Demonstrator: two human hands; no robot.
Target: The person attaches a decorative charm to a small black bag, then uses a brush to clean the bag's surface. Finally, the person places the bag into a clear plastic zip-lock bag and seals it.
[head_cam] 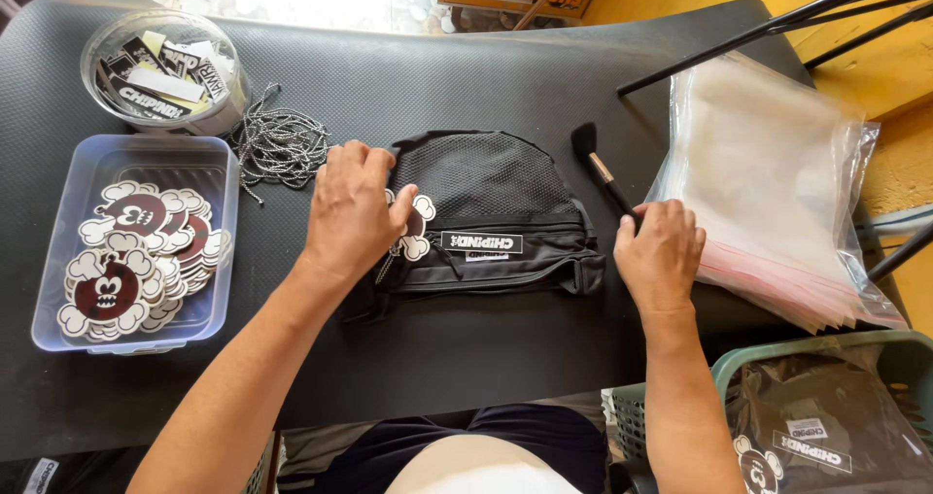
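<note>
The left hand [352, 210] is laid palm down, fingers loosely spread, on the left end of a black fabric waist bag with a mesh upper panel [496, 212]; nothing is pinched in that grip, and the fingertips reach the bag's top edge. Just beside the thumb, a flat cloud-edged tag in dark red and white [418, 230] is seen lying on the bag's front, partly covered by the hand. The right hand [661, 251] is rested on the desk just right of the bag, fingers curled downward and close together; whether anything is held in that grip cannot be told. Its fingertips are met by the handle end of a slim black brush with a dark bristle tuft [598, 169], which lies slanted between the bag and a stack of clear, glossy plastic bags with red-edged seals [777, 183].

The bag is placed at the middle of the desk, whose top is covered by a black, finely textured mat [466, 348]. To the left of the bag, a heap of thin metal ball chains [277, 144] is spread on the mat. Further left, a shallow rectangular clear plastic tray [209, 164] is filled with more cloud-edged tags, and behind it a round clear plastic tub [228, 101] is filled with paper labels. At the lower right, a green plastic lattice basket [641, 416] is seen holding bagged black items.
</note>
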